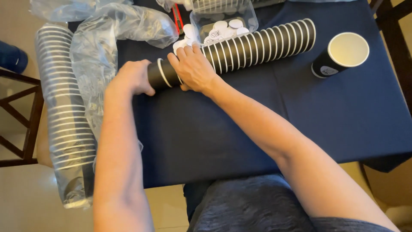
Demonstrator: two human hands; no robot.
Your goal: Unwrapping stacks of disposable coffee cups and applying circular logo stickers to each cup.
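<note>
Cup stack point(253, 47): long row of nested black paper cups with white rims, lying on its side across the navy tablecloth point(266, 124), running from between the two hands up and away to the right.

Left hand point(133, 77): fingers curled shut around the end cup point(155, 74) at the near-left end of the stack; fingertips hidden under the cup, knuckles on top.

Right hand point(195, 68): fingers spread and bent over the top of the stack, gripping it just right of the end cup; thumb underneath, toward the body. A narrow gap of black wall shows between the end cup's white rim and the right fingers. The two hands are near each other, not touching.

Tub point(223, 23): clear plastic, just beyond the right fingertips, holding white round lids point(227, 28); a few lids lie at the fingertips.

Single cup point(341, 53): black, upright, white inside, standing well to the right of the right hand, near the far end of the stack.

Wrapped stack point(64, 107): a second cup stack in a clear plastic sleeve, left of the left hand, running down the table's edge.

Loose plastic wrap point(124, 21): crumpled, beyond the left knuckles.
</note>
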